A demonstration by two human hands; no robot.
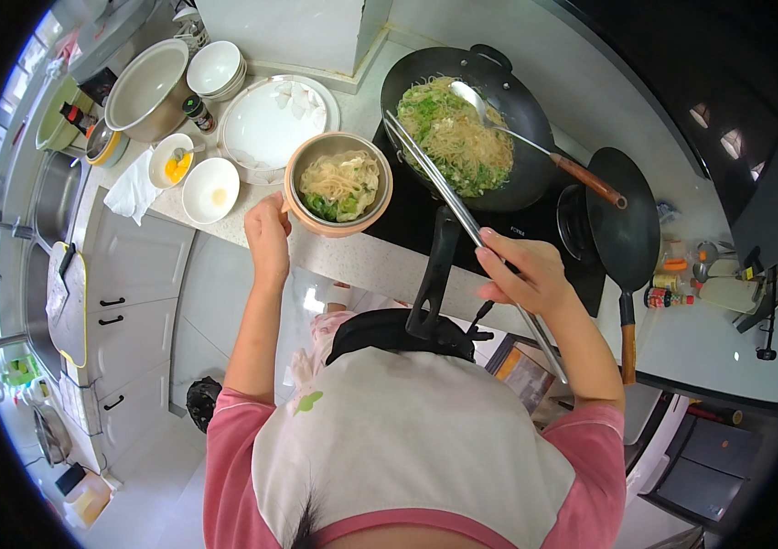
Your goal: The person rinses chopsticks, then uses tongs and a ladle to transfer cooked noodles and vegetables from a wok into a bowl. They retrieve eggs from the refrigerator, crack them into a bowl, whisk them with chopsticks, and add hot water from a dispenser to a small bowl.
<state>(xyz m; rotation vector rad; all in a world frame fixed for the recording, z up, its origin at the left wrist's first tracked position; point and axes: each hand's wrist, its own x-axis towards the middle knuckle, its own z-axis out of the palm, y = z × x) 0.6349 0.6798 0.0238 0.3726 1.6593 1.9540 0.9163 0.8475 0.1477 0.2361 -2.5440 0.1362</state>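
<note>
My left hand point(269, 233) grips the handle of an orange bowl point(290, 171) with a metal lining. Noodles with green leaves point(341, 184) lie inside it. In my right hand point(524, 271) is a pair of long metal chopsticks point(454, 199), their tips over the near-left rim of a black wok point(529, 137). The wok holds thin noodles mixed with chopped greens point(461, 137). A metal spoon with a wooden handle point(584, 178) rests across the wok, its bowl on the noodles.
Left of the orange bowl are white plates point(272, 127), stacked bowls point(216, 67), a bowl with egg yolks point(176, 165), a small white bowl point(210, 192) and a spice jar point(198, 114). A second pan point(622, 213) stands at right. The wok's handle point(435, 267) juts over the counter edge.
</note>
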